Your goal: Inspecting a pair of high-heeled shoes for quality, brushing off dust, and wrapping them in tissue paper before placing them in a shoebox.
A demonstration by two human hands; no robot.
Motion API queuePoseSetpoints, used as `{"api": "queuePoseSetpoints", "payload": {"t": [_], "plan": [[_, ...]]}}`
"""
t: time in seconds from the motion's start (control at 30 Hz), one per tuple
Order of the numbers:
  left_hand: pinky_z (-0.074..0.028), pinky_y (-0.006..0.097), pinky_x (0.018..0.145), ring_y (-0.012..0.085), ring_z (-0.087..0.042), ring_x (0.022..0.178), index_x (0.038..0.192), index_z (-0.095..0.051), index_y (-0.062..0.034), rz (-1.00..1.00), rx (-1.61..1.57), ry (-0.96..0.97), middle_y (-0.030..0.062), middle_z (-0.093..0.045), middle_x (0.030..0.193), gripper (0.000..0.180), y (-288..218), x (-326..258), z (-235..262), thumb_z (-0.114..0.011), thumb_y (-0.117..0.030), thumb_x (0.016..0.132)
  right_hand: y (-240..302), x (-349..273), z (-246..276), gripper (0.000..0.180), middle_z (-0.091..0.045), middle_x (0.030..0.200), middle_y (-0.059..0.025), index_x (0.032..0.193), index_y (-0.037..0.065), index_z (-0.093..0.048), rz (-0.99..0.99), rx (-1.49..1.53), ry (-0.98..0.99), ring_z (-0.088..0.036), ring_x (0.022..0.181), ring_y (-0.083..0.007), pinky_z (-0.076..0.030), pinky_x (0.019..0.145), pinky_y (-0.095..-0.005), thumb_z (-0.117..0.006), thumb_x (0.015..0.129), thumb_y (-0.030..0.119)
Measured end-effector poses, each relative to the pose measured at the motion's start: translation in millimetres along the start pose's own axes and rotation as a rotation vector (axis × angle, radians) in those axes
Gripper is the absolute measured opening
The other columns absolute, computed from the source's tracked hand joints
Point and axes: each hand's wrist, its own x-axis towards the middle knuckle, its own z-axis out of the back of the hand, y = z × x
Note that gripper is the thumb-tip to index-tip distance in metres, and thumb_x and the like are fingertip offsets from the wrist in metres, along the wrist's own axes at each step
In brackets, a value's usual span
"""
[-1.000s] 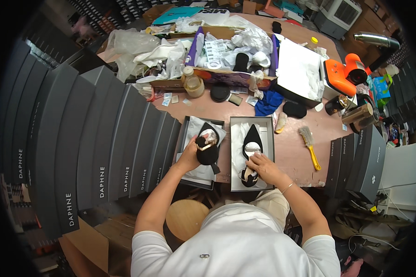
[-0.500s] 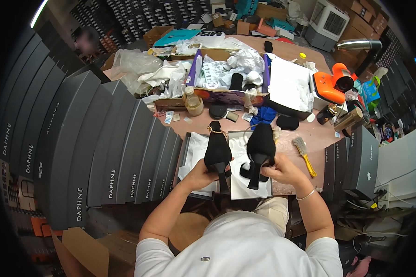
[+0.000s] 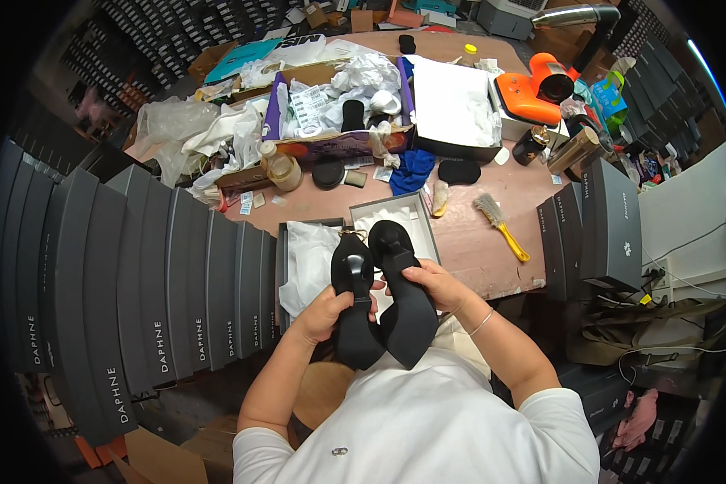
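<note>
My left hand (image 3: 321, 315) grips one black high-heeled shoe (image 3: 355, 343), thumb against its sole. My right hand (image 3: 432, 284) is wrapped round a second black high-heeled shoe (image 3: 411, 323). Both soles are turned up toward me, pointed toes aimed at my body and heels at the table. The two shoes lie side by side and touch or nearly touch. Under them is an open grey shoebox (image 3: 282, 266) lined with white tissue paper (image 3: 310, 258); its other tissue-lined half (image 3: 422, 234) lies alongside, partly hidden by the shoes.
Stacks of dark grey shoeboxes (image 3: 145, 282) crowd the left side; more shoeboxes (image 3: 609, 226) stand at right. A yellow-handled brush (image 3: 508, 234), a blue cloth (image 3: 411, 172), a bottle (image 3: 281, 169) and a purple carton of papers (image 3: 339, 145) sit farther back, near an orange device (image 3: 532, 97).
Both shoes have been tipped over, so their soles now show and their toes point toward me. The hands have drawn closer together and nearer my body. The view has shifted too.
</note>
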Motion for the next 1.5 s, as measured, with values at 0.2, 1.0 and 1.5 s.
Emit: {"api": "queuePoseSetpoints", "payload": {"t": [0.2,1.0,1.5], "plan": [[-0.050,0.027,0.073,0.0125,-0.061,0.079,0.106,-0.061,0.0004,-0.045,0.299,-0.167,0.0046,-0.063,0.087,0.025,-14.0,8.8,-7.1,-0.053,-0.011,0.085,6.6,35.9,63.7,0.034,-0.064,0.087,-0.0084,0.106,-0.003,-0.058,-0.101,-0.538,-0.315,-0.064,0.072,-0.0158,-0.054,0.064,-0.0272,-0.057,0.093,0.028],[-0.045,0.033,0.058,0.0153,-0.047,0.055,0.086,-0.062,0.0035,-0.090,0.847,-0.170,0.0123,-0.056,0.061,0.018,9.9,60.1,-16.2,-0.065,-0.012,0.078,13.5,-79.2,224.8,0.051,-0.061,0.096,-0.0234,0.138,0.006,-0.042,0.328,-1.263,-1.133,-0.060,0.087,-0.0387,-0.048,0.077,-0.0445,-0.054,0.088,0.007],[-0.050,0.035,0.073,0.0262,-0.065,0.076,0.092,-0.064,0.0004,-0.141,1.213,-0.052,0.0138,-0.067,0.080,0.028,6.8,-2.2,-0.8,-0.073,-0.005,0.066,41.8,-73.7,-6.2,0.046,-0.051,0.068,-0.0057,0.130,0.020,-0.053,0.673,-1.866,0.025,-0.057,0.051,-0.0232,-0.047,0.043,-0.0359,-0.063,0.086,0.025]]}}
